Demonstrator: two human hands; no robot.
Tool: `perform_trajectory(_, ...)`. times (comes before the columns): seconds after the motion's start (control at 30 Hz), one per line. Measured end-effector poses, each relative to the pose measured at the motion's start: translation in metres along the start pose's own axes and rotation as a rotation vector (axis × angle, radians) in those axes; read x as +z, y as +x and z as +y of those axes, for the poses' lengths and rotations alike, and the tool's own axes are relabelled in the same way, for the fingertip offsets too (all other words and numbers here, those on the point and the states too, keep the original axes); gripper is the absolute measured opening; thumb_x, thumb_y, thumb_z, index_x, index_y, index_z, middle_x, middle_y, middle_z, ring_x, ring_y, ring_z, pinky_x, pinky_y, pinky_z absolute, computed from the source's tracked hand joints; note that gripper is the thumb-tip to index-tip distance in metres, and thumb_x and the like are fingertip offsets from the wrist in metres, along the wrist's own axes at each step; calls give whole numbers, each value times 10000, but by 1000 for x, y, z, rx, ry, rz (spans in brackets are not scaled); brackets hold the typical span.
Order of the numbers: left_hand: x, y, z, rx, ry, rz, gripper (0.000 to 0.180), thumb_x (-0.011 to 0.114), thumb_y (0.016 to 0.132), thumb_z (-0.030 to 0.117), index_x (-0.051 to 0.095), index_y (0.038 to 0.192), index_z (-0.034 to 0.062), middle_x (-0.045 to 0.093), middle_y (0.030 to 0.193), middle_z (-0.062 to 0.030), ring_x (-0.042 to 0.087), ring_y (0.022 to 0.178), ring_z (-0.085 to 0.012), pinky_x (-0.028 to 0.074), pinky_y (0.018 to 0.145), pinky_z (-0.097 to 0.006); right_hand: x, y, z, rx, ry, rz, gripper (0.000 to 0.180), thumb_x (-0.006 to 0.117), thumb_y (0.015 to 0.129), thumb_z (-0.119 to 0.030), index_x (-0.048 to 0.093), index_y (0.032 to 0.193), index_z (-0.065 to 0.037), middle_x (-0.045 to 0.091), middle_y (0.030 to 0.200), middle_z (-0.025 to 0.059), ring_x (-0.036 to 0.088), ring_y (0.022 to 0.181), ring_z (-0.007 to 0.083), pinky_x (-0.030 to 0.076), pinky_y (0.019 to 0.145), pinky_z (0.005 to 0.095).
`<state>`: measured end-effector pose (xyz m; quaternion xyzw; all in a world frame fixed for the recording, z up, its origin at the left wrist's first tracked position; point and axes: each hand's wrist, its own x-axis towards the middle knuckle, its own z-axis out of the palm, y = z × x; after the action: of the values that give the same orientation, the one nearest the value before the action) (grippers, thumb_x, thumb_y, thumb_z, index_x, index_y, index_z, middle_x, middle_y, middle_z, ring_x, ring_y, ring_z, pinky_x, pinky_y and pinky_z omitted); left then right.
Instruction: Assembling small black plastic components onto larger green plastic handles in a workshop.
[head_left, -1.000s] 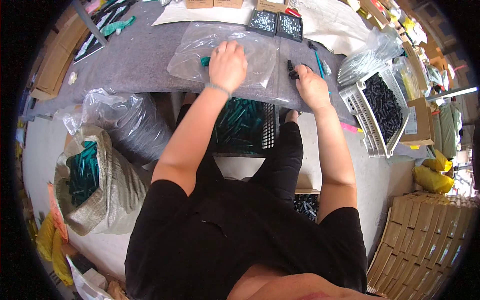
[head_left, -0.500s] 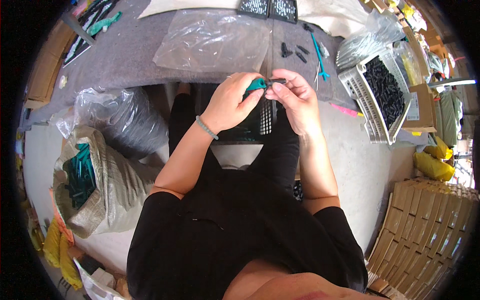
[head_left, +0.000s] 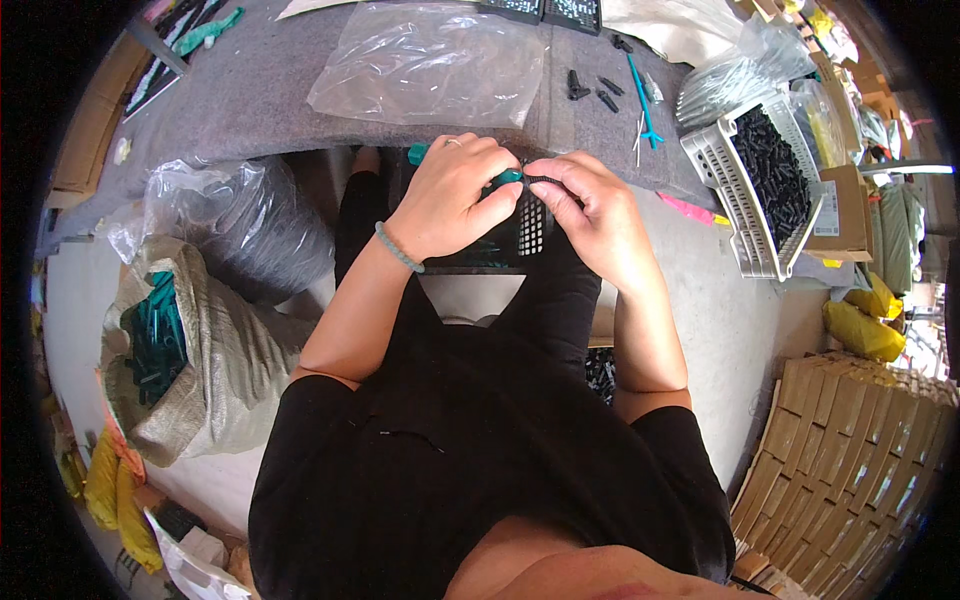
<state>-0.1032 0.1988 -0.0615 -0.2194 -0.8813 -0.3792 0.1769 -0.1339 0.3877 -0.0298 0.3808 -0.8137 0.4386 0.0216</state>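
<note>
My left hand (head_left: 453,195) is closed around a green plastic part (head_left: 506,178), whose other end (head_left: 417,154) sticks out past the knuckles. Meeting it from the right is a small black ribbed piece (head_left: 545,180), pinched between the thumb and fingers of my right hand (head_left: 588,205). The two parts touch or nearly touch; the fingertips hide the exact join. Both hands are above my lap, near the front edge of the grey cloth-covered table (head_left: 250,110). Below them is a dark crate (head_left: 531,235) with a grid side.
On the table lie a clear plastic bag (head_left: 430,75), loose black pieces (head_left: 607,100) and a teal stick-shaped tool (head_left: 640,95). A white crate of black pieces (head_left: 722,190) stands at right. A woven sack (head_left: 215,370) holding green parts stands at left. Stacked cardboard (head_left: 840,460) rises lower right.
My right hand has turned, its fingers now curled over the black piece and pressed close against the green part. The left hand has shifted slightly left, with the green part still in it.
</note>
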Motion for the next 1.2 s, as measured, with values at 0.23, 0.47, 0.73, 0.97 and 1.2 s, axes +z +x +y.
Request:
perform_trajectory(0.23, 2, 0, -4, -2, -24, 15, 160, 560, 752, 219, 558, 792, 65, 533, 739, -68, 506, 754, -269, 353, 719, -379, 8, 1, -4, -42, -139, 39, 172, 630, 807, -103, 608, 959, -26, 594, 853, 133, 597, 793, 316, 480, 684, 378)
perform_trajectory(0.47, 18, -4, -3, -32, 142, 162, 166, 580, 682, 211, 546, 721, 53, 542, 668, -95, 535, 678, -295, 383, 631, -399, 17, 0, 0, -81, -232, 74, 174, 629, 801, -105, 597, 957, -36, 573, 824, 132, 589, 769, 318, 473, 666, 392)
perform_trajectory(0.73, 19, -8, 1, -72, 151, 198, 202, 582, 671, 235, 513, 649, 46, 545, 633, -110, 546, 622, -314, 408, 566, -428, 22, -5, 1, -52, -285, 61, 166, 622, 813, -130, 600, 942, -29, 584, 822, 132, 596, 759, 321, 482, 653, 389)
perform_trajectory(0.97, 21, -10, 3, -226, 250, 138, 219, 584, 668, 245, 497, 639, 47, 548, 637, -126, 555, 622, -317, 419, 556, -423, 34, -2, 3, -33, -383, 97, 154, 595, 829, -181, 584, 887, -39, 562, 775, 132, 590, 710, 322, 481, 627, 412)
perform_trajectory(1.2, 31, -14, 14, -127, 385, -51, 199, 584, 655, 231, 517, 696, 48, 562, 675, -125, 564, 659, -317, 428, 605, -443, 25, -11, 42, 265, 168, -290, 362, 484, 914, -328, 531, 750, -9, 548, 727, 210, 548, 737, 410, 435, 636, 476)
